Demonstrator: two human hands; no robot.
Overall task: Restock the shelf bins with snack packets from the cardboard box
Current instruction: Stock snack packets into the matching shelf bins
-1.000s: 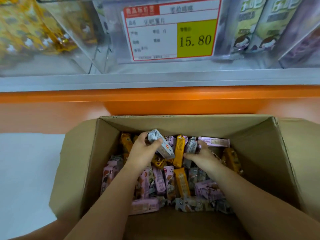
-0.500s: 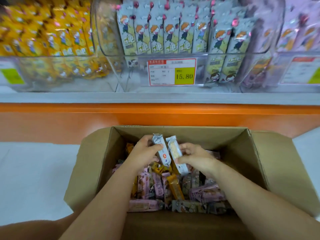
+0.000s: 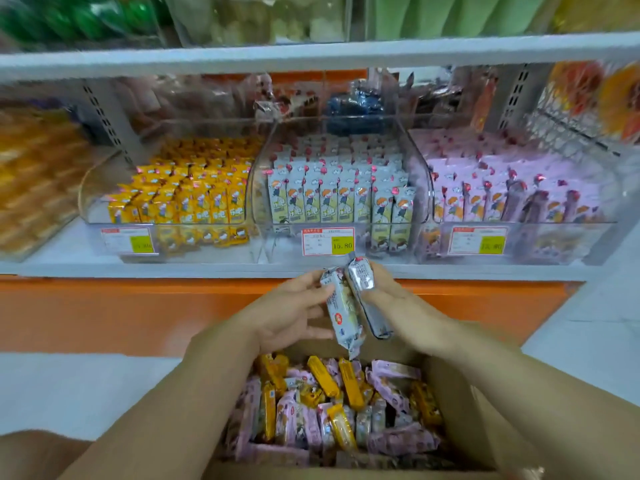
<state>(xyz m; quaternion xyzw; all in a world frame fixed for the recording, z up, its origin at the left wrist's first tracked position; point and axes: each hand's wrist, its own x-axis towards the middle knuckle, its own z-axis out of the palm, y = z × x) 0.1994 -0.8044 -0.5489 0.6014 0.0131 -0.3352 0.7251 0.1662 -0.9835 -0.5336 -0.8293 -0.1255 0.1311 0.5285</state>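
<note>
Clear bins sorted by colour line the shelf [image 3: 173, 268]. Just below the grey bin [image 3: 424, 168], above the cardboard box [image 3: 453, 403], the left hand [image 3: 294, 306] pinches one grey packet [image 3: 343, 317] in its fingers; the right hand [image 3: 394, 299] curls round a second packet [image 3: 362, 278], paired roughly upright, probably to match that bin's standing rows.

Bright, even light is filling the frame, leaving only soft shadows. Blur is smearing the top and both side edges, and wide-angle distortion is bowing the shelf [image 3: 311, 53].
</note>
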